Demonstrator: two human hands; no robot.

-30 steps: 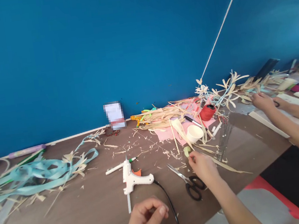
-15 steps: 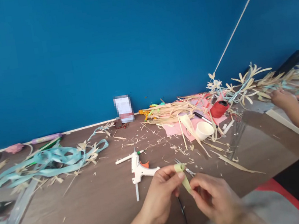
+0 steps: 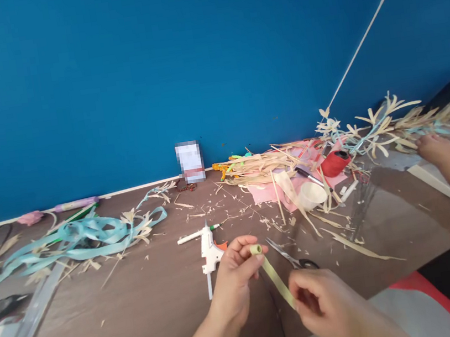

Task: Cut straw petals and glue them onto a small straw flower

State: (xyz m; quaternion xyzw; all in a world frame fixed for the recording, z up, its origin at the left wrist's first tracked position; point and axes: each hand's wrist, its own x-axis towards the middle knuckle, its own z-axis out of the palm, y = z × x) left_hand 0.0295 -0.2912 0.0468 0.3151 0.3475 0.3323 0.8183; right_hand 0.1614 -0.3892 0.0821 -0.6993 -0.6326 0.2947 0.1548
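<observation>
A pale green strip (image 3: pixel 278 282) runs between my two hands, its far end wound into a small roll. My left hand (image 3: pixel 236 273) pinches that roll between thumb and fingers. The loose end is gripped by my right hand (image 3: pixel 325 302), lower and to the right. Just beyond my hands lie scissors (image 3: pixel 290 257) with dark handles, their blades pointing away to the left. A white glue gun (image 3: pixel 209 253) with an orange trigger rests left of my left hand, its handle hidden behind that hand.
Along the blue wall lie dried leaf strips (image 3: pixel 258 166), a red thread spool (image 3: pixel 335 163) and a white cup (image 3: pixel 311 195). Light blue ribbon (image 3: pixel 87 235) is heaped at left, near a clear ruler (image 3: pixel 40 311). Another person's hands (image 3: pixel 435 150) work at far right.
My hands have moved apart, so a longer stretch of the strip shows between them. The roll has shifted left with my left hand. More of the scissors is now visible.
</observation>
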